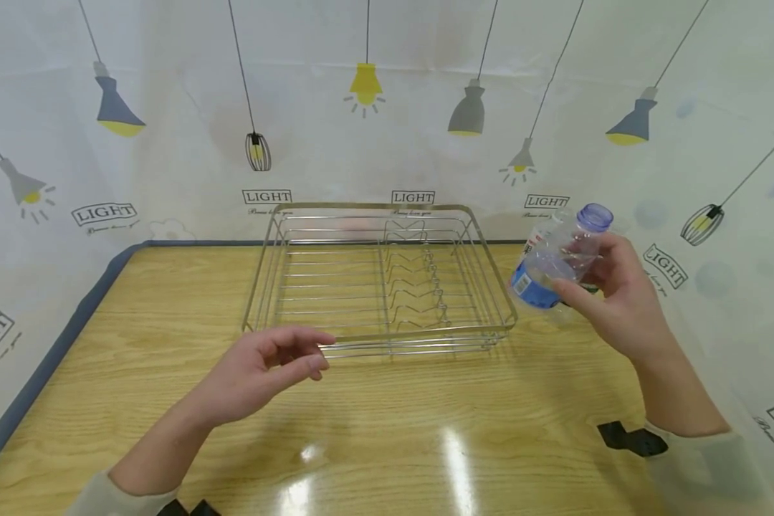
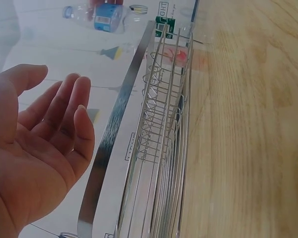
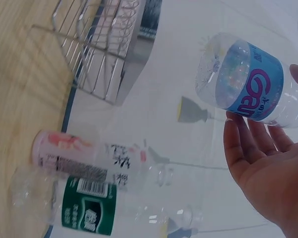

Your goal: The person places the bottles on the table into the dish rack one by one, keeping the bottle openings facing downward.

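My right hand (image 1: 613, 301) grips a clear plastic bottle (image 1: 538, 276) with a blue label, held up off the table to the right of a wire dish rack (image 1: 387, 333). In the right wrist view the thumb and fingers are round this bottle (image 3: 260, 84), near its label. My left hand (image 1: 264, 373) is at the rack's front left edge, fingers loosely bent, holding nothing. From the left wrist view the left palm (image 2: 35, 153) shows bare beside the rack's flat metal rim (image 2: 114, 119).
Two more plastic bottles stand on the wooden table (image 1: 361, 423) right of the rack, mostly hidden in the head view: a green-labelled bottle (image 3: 89, 206) and a pink-and-white bottle (image 3: 84, 156). A lamp-printed sheet (image 1: 187, 100) hangs behind the table.
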`<state>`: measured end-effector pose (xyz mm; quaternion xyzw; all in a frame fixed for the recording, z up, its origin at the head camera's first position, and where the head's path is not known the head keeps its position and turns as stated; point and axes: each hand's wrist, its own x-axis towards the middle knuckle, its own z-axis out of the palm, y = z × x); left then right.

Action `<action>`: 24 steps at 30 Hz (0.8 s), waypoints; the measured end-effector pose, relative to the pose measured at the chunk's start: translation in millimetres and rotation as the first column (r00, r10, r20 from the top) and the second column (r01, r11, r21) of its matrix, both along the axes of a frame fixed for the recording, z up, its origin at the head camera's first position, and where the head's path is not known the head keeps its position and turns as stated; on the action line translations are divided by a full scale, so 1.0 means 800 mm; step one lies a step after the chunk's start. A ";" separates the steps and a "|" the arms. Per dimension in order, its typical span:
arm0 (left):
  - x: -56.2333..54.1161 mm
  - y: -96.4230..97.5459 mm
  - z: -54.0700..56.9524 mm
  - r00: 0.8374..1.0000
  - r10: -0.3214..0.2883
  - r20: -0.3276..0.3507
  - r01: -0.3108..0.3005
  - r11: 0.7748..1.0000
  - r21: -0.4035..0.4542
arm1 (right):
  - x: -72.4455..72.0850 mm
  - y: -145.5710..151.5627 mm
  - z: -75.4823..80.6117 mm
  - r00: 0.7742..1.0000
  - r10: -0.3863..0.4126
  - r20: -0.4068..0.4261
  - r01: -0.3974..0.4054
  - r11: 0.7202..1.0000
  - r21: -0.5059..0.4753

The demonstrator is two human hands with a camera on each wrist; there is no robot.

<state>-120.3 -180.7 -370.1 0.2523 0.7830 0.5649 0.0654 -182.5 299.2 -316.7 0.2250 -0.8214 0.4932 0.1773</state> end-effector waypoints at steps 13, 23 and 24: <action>-0.004 0.010 0.011 1.000 0.028 -0.015 -0.029 0.999 -0.040 | 0.001 -0.071 0.012 0.987 0.164 -0.003 -0.164 0.986 -0.009; -0.018 0.036 0.032 0.999 0.029 -0.021 -0.030 0.998 -0.053 | -0.003 -0.126 0.002 0.957 0.290 -0.012 -0.290 0.957 0.027; -0.020 0.040 0.035 0.999 0.026 -0.023 -0.028 0.998 -0.049 | -0.003 -0.131 0.000 0.953 0.304 -0.020 -0.303 0.952 0.039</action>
